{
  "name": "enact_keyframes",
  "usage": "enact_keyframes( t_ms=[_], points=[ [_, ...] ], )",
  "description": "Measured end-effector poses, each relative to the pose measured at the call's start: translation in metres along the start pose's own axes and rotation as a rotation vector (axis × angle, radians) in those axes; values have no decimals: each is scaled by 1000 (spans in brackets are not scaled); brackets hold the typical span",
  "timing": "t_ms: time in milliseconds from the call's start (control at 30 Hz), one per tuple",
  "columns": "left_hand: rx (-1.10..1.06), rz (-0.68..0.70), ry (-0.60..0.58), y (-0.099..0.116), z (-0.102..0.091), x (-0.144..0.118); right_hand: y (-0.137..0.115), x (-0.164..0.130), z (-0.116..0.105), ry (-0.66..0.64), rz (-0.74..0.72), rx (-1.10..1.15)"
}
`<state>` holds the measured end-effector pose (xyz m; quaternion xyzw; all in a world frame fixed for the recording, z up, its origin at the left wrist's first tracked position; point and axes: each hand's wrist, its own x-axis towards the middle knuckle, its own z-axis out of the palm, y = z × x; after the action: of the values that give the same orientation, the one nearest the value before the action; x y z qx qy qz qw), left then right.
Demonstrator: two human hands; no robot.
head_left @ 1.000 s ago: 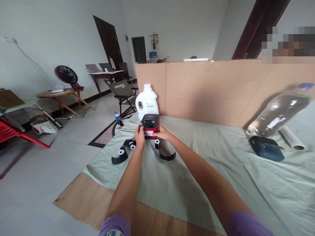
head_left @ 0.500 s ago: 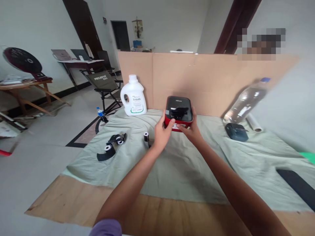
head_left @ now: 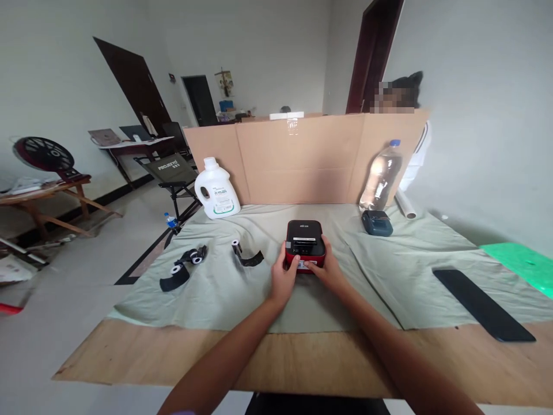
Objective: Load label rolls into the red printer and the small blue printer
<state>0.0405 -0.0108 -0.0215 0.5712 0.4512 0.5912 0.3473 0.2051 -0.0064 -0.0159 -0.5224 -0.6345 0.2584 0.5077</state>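
A black-topped label printer (head_left: 306, 230) with a red body is between my hands at the middle of the cloth; whether its base touches the cloth I cannot tell. My left hand (head_left: 283, 281) grips its near left corner, thumb on the front face. On the other side my right hand (head_left: 332, 271) holds the near right corner, its thumb also on the front. My remaining fingers are partly hidden behind its sides. Left of it lies a roll of black ribbon (head_left: 250, 260), partly unwound. More black ribbon rolls (head_left: 175, 279) with white cores lie further left.
A white detergent jug (head_left: 218, 193) and a large clear bottle (head_left: 382, 176) stand before a cardboard screen (head_left: 298, 161). Near the bottle are a small dark device (head_left: 377, 223) and a pale roll (head_left: 405, 204). A flat black slab (head_left: 481, 302) lies right. A person (head_left: 400, 95) is behind the screen.
The printer has come down and nearer to me, still in both hands. The unwound ribbon on the left now shows fully. My view has shifted, and the person behind the screen appears further left.
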Motion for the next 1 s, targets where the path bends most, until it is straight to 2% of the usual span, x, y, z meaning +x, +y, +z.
enact_keyframes(
  t_ms=[167,333,533,767,900,1000],
  points=[
    [64,18,-32,3,-5,1,0,0,-8,-49,27,-62],
    [184,63,-67,2,-18,16,-1,-3,-11,-20,-31,-85],
    [63,26,-47,-12,-16,29,-2,-5,-12,-56,3,-73],
    [76,21,-84,-18,-17,33,-1,-8,-9,-53,55,-65],
    [47,69,-106,-16,-20,28,1,-5,-15,-3,5,-41],
    [35,61,-108,-14,-21,26,-6,13,-28,64,-68,-45]
  ],
)
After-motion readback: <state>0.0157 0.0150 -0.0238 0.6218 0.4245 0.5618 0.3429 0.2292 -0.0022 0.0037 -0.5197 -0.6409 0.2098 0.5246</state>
